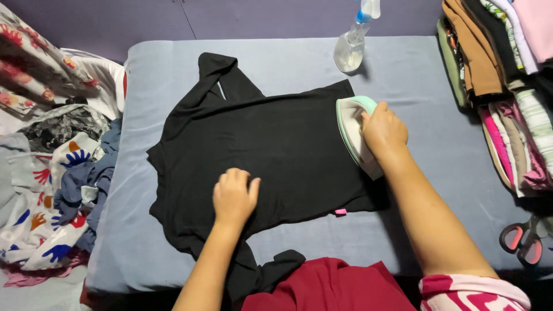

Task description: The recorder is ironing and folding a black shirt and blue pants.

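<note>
A black long-sleeved garment point(271, 150) lies spread flat on a grey-blue padded surface point(415, 86). My left hand point(234, 196) rests palm down on the garment's lower middle, fingers together. My right hand point(383, 129) grips the handle of a white and mint-green iron point(352, 126), which sits on the garment's right edge. A small pink tag point(340, 212) sticks out at the garment's lower hem.
A clear spray bottle point(350, 49) stands at the far edge. A stack of folded clothes point(507, 80) fills the right side. Red-handled scissors point(521, 237) lie at the lower right. A heap of loose patterned clothes point(52, 173) lies on the left. Dark red fabric point(328, 285) is nearest me.
</note>
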